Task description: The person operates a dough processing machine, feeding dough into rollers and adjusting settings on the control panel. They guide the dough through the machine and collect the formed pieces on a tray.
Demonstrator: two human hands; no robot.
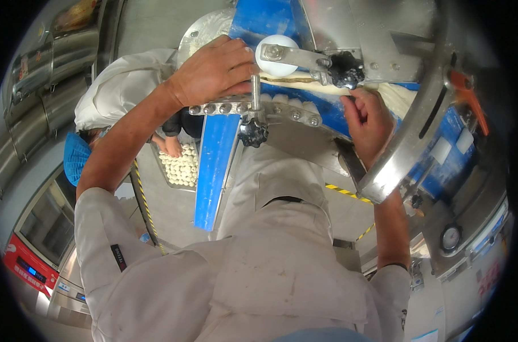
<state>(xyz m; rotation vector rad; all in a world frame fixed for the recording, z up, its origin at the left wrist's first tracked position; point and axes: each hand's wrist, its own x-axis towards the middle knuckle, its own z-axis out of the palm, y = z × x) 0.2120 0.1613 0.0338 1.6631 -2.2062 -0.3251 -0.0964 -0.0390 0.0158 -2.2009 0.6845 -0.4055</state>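
A long pale dough strip (327, 87) with a line of brown filling runs along the blue conveyor belt (327, 109). My left hand (220, 68) bends over the belt's left end, beside a white roller (280, 64) and an upright metal post (255, 92). Its fingers are curled, and what lies under them is hidden. My right hand (368, 122) is at the near edge of the dough, fingertips at the strip, with a gap between thumb and curled fingers. Several whitish rounded pieces (293, 102) sit behind a bolted metal guide (224, 108).
A co-worker (126, 85) in white bends at the left, hands over a tray of small dough pieces (179, 169). Black knobs (253, 132) and a curved steel arm (413, 145) stick out near my hands. A narrow blue chute (218, 171) slopes down beside my legs.
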